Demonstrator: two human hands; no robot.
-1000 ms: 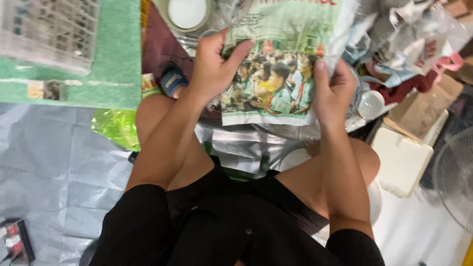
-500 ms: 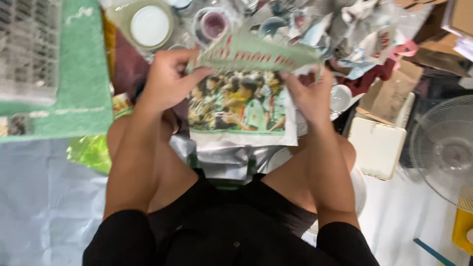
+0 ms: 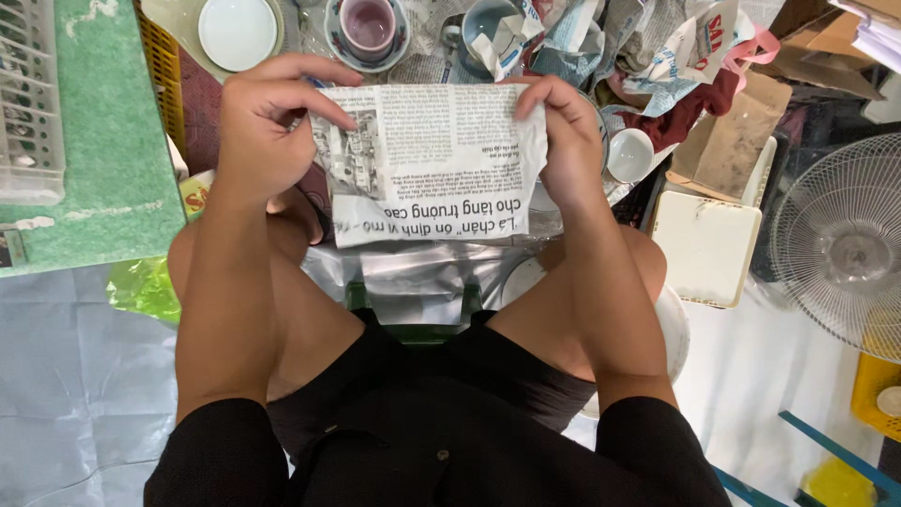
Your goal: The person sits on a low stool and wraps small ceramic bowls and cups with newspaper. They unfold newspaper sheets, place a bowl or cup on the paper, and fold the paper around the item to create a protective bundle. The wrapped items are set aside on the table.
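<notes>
Held over the lap, at 12 o'clock from the knees: a folded newspaper sheet (image 3: pixel 441 160), print side up and upside down to the wearer. Gripped at its 9 o'clock edge by the left hand (image 3: pixel 267 131), thumb and curled fingers closed on the paper; gripped at its 3 o'clock edge by the right hand (image 3: pixel 563 141), fingers wrapped over the top corner. Both hands clamped on the sheet, set apart by its width. Cannot tell whether anything lies inside the fold. Judging from the grip, best to keep the paper taut between the 2 hands, press the top crease flat with the thumbs, keep the 2 side edges level so the fold stays square, and avoid tugging hard enough to tear the thin sheet. Beyond the sheet, at 12 o'clock: a pink cup on a patterned saucer (image 3: pixel 368 23), with a white plate (image 3: pixel 237 31) at 11 o'clock. At 1 o'clock, a heap of crumpled newspaper (image 3: pixel 638 47), and just beside the right hand a small white cup (image 3: pixel 631 155). At 9 o'clock, a green mat (image 3: pixel 103 169) bearing a white plastic basket (image 3: pixel 28 94). At 3 o'clock, a cream square stool top (image 3: pixel 704 246), a cardboard box (image 3: pixel 732 141) and a white floor fan (image 3: pixel 845 244). Underfoot, a pale grey sheet (image 3: pixel 66 376) spread on the floor; at 4 o'clock, a yellow crate (image 3: pixel 878 394).
</notes>
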